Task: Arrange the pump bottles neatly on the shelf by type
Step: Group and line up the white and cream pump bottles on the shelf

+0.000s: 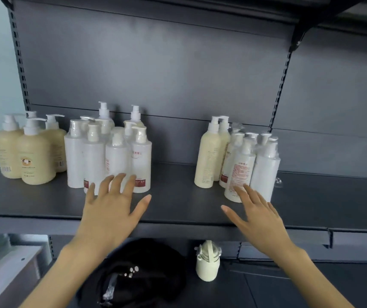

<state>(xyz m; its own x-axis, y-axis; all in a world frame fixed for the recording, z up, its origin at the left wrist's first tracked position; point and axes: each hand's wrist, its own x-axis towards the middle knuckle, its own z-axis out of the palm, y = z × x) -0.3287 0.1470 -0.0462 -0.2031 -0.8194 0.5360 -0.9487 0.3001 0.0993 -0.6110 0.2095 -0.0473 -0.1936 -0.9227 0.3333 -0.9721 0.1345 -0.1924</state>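
On the dark grey shelf point(173, 203) stand three groups of pump bottles. At the far left are squat cream bottles point(36, 158). Beside them is a cluster of several tall white wrapped bottles point(93, 156). To the right stand two slim cream bottles point(208, 161) and several more white bottles point(265, 170). My left hand point(111, 207) is open with fingers spread, its fingertips in front of the bases of the middle white cluster. My right hand point(256, 210) is open too, fingertips at the foot of a white bottle with red print point(240, 172). Neither hand holds anything.
The shelf's back panel point(156, 74) rises behind the bottles, with slotted uprights at both sides and another shelf above at top right. On the lower shelf lie a black bag point(147, 270) and a small cream flask point(207, 261). A gap separates the two white groups.
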